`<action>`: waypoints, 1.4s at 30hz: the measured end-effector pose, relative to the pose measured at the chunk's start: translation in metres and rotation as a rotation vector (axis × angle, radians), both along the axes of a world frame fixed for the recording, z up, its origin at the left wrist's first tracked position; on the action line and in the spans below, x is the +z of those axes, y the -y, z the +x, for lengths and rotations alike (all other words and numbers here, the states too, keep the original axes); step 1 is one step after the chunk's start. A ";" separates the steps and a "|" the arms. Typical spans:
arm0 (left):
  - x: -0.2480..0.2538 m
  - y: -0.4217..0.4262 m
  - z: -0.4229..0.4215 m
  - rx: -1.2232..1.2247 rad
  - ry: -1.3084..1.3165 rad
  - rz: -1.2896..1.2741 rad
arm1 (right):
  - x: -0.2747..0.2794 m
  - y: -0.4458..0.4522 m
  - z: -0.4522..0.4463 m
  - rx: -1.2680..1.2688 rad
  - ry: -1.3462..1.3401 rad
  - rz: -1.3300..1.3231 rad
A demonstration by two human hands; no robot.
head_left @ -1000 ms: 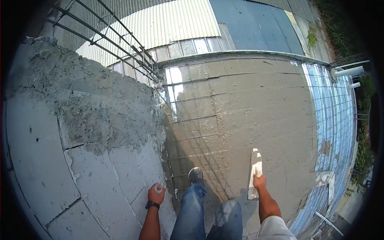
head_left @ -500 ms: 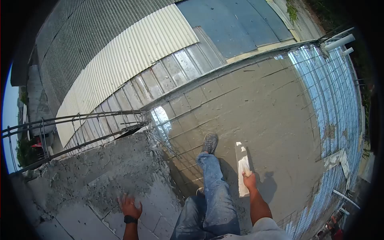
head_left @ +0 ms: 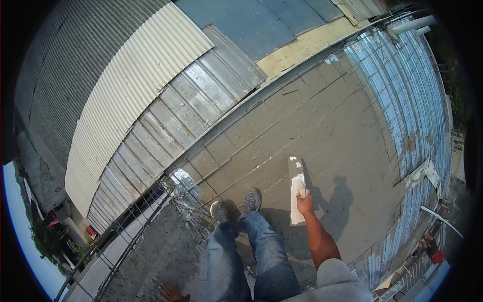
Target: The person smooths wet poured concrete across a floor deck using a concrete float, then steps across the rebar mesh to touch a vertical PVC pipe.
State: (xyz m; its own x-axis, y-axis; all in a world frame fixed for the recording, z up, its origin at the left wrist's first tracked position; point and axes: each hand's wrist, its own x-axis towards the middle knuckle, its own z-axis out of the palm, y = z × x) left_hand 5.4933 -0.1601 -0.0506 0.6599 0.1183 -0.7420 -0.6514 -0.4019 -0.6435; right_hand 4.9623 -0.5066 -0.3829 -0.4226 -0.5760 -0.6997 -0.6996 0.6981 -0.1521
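My right hand [head_left: 305,203] is wrapped around the handle of a long, narrow hand float [head_left: 297,183], whose pale top is smeared with white. The float is held over the wet grey concrete [head_left: 332,136], and its shadow falls on the surface beside it. At the bottom edge of the view, my left hand [head_left: 172,293] rests with fingers spread on a rough, mortar-covered block wall [head_left: 156,256]. It holds nothing, and part of it is cut off by the frame. Both my feet, in worn shoes [head_left: 253,200], stand on the slab's near left side between the wall and the float.
Thin steel bars [head_left: 239,143] show at the concrete's left side. Shiny metal decking [head_left: 402,90] under a bar grid lies to the right. Corrugated roofing [head_left: 136,75] borders the far edge. A bar cage [head_left: 118,236] projects at lower left, and pipes [head_left: 415,24] stick out at upper right.
The view has turned and shifted. My rear foot has come forward beside the other one. The float is still in my right hand; my left hand now sits lower in view.
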 end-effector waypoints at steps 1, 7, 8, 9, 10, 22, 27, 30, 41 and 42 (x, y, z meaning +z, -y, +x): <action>-0.013 0.004 0.006 0.107 0.036 -0.048 | 0.001 0.016 -0.004 0.008 -0.011 0.011; -0.142 0.116 0.028 0.355 -0.051 -0.782 | -0.002 0.105 -0.029 0.064 -0.136 0.077; -0.173 0.158 0.024 0.376 -0.125 -0.917 | -0.011 0.115 -0.041 0.087 -0.145 0.089; -0.201 0.203 0.018 0.396 -0.199 -1.044 | -0.017 0.129 -0.051 0.109 -0.150 0.107; -0.234 0.249 0.011 0.355 -0.267 -1.095 | -0.023 0.147 -0.059 0.131 -0.156 0.123; -0.552 0.736 -0.262 -0.759 -0.895 -1.483 | -0.048 0.291 -0.123 0.472 -0.155 0.362; -0.598 0.808 -0.353 -0.967 -0.871 -1.561 | -0.037 0.318 -0.097 0.545 -0.293 0.422; -0.621 0.820 -0.364 -0.995 -0.847 -1.531 | -0.044 0.316 -0.094 0.549 -0.333 0.418; -0.557 0.744 -0.347 -0.620 -1.226 -1.335 | -0.066 0.312 -0.110 0.650 -0.299 0.401; -0.551 0.735 -0.349 -0.549 -1.261 -1.284 | -0.068 0.311 -0.114 0.696 -0.289 0.344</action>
State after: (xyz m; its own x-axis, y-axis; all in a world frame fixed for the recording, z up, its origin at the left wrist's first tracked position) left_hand 5.1441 -0.8954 -0.6012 -0.5042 -0.8372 -0.2121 -0.6466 0.2031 0.7353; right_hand 4.8479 -0.8175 -0.4512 -0.2386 -0.5461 -0.8030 -0.9678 0.0659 0.2428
